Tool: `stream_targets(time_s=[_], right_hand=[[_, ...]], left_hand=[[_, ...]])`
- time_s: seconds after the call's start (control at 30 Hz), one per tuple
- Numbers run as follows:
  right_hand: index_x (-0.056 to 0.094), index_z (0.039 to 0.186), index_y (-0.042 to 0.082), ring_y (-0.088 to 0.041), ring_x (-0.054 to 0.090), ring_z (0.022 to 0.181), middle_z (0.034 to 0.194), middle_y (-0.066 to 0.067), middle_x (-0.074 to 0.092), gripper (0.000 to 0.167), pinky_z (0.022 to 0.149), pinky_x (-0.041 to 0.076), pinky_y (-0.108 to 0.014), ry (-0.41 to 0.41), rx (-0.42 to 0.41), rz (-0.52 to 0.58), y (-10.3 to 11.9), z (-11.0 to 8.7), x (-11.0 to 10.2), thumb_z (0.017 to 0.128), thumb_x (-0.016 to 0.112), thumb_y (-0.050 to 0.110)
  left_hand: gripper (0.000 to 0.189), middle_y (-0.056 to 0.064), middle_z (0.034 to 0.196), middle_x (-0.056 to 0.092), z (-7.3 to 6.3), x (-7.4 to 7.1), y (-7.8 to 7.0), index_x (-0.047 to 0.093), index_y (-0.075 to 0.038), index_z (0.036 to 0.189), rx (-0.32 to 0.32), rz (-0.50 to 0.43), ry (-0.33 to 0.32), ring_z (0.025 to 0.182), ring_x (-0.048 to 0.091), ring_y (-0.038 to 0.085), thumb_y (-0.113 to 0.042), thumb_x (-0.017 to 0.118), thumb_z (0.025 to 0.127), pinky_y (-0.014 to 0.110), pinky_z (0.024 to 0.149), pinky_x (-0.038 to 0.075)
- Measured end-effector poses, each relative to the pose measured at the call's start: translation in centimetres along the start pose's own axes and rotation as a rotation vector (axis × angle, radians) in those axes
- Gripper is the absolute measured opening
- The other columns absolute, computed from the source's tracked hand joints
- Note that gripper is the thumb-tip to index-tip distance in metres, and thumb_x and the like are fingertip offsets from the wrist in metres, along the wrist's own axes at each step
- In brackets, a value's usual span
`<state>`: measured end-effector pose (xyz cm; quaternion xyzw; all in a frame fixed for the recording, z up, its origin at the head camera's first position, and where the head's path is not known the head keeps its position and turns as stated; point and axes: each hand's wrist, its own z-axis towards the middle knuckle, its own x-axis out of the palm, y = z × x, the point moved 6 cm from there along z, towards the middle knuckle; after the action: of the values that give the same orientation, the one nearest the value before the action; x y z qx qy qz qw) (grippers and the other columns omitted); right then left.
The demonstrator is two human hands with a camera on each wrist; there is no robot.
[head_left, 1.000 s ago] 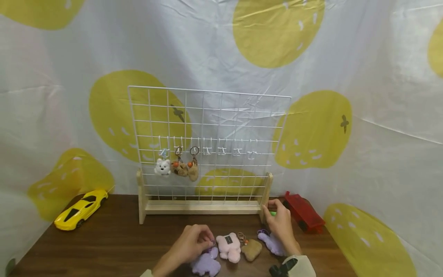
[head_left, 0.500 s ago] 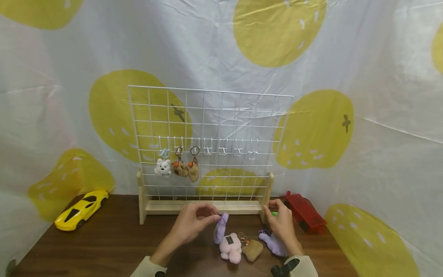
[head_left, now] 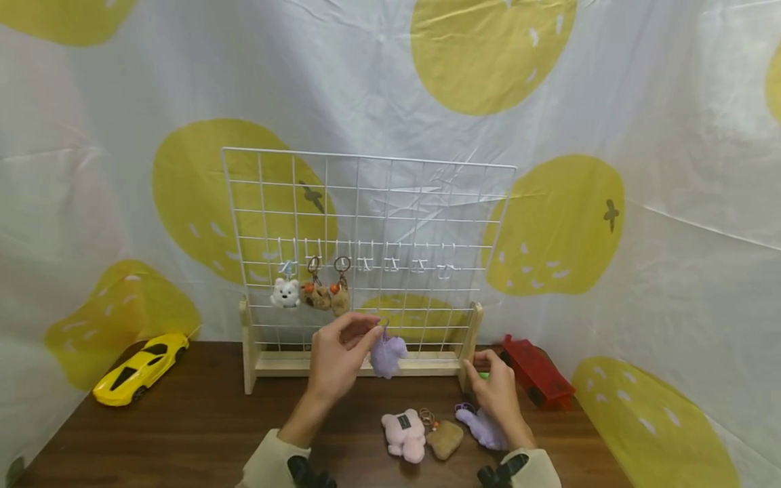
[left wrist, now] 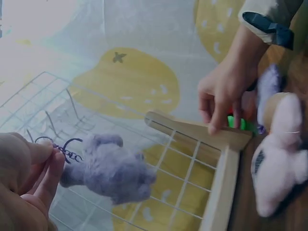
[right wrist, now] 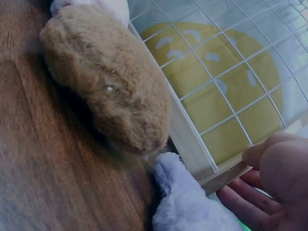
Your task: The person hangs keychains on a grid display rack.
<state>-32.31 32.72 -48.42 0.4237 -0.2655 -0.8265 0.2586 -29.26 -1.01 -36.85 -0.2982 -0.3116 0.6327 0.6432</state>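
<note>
Pinched by its ring (left wrist: pixel 44 137) in the left hand (head_left: pixel 335 359), just below the hooks (head_left: pixel 419 266) of a wire rack (head_left: pixel 293 367): a purple plush (head_left: pixel 388 357), clear of the worktop (head_left: pixel 201 434). Gripped between thumb and fingers of the right hand (head_left: pixel 495 386): the rack's right post (head_left: pixel 473 331). Already hung, side by side at the left: a white bear (head_left: pixel 285 293) and two brown plushes (head_left: pixel 316 297). Remaining, apparently: four bare hooks, to match the held plush and three lying ones, namely a pink plush (head_left: pixel 405 434), a tan plush (head_left: pixel 445 440) and, partly behind the right wrist, a lilac plush (head_left: pixel 482 428). Seemingly not quite halfway through the hanging. Farther out: a yellow car (head_left: pixel 143 369) at the left, a red car (head_left: pixel 537 373) beyond the right hand. Behind everything: a fruit-patterned cloth (head_left: pixel 354 81). Nothing visible blocking the bare hooks; nearest snag, perhaps, the last hung brown plush, partly hidden by the left hand.
</note>
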Motion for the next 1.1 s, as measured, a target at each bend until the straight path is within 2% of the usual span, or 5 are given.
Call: stream_targets(time_s=[0.23,0.4,0.7,0.9,1.1], right_hand=[[0.074,0.106,0.003,-0.034,0.079,0.098,0.102,-0.016,0.082,0.016,0.089,0.064,-0.050,0.010,0.001,0.013,0.2,0.0,-0.1,0.098,0.082,0.014],[0.074,0.106,0.002,-0.035,0.079,0.097,0.102,-0.017,0.082,0.017,0.090,0.064,-0.055,0.006,-0.007,0.024,0.2,0.1,-0.1,0.098,0.082,0.014],[0.074,0.106,0.002,-0.034,0.079,0.099,0.103,-0.017,0.081,0.016,0.090,0.064,-0.052,0.030,0.007,0.020,-0.2,0.2,0.0,0.099,0.081,0.014],[0.074,0.107,0.002,-0.034,0.079,0.099,0.103,-0.016,0.081,0.017,0.090,0.064,-0.048,0.033,0.014,0.011,-0.2,0.2,0.0,0.099,0.081,0.015],[0.074,0.107,0.002,-0.033,0.079,0.099,0.102,-0.016,0.081,0.017,0.089,0.064,-0.048,0.030,0.013,0.012,-0.3,0.2,0.1,0.099,0.081,0.016]], left_hand=[[0.016,0.019,0.110,0.081,1.8,0.3,-1.6,0.078,0.002,0.110,0.061,-0.007,-0.012,0.102,0.081,0.029,-0.004,0.082,0.096,0.028,0.090,0.066],[0.013,0.015,0.108,0.082,2.7,0.3,-2.3,0.078,-0.001,0.110,0.089,0.012,-0.031,0.099,0.081,0.028,-0.003,0.081,0.097,0.024,0.086,0.067],[0.012,0.018,0.112,0.076,3.4,0.3,-2.5,0.073,-0.001,0.110,0.027,0.005,-0.046,0.105,0.080,0.034,0.000,0.077,0.098,0.034,0.090,0.067],[0.012,0.018,0.115,0.072,3.8,0.2,-2.6,0.071,0.000,0.110,-0.011,0.029,-0.029,0.108,0.080,0.038,0.001,0.075,0.099,0.031,0.090,0.066],[0.013,0.018,0.116,0.073,4.4,-0.1,-2.9,0.071,0.000,0.114,-0.004,0.060,-0.039,0.102,0.082,0.038,-0.001,0.073,0.101,0.030,0.082,0.068]])
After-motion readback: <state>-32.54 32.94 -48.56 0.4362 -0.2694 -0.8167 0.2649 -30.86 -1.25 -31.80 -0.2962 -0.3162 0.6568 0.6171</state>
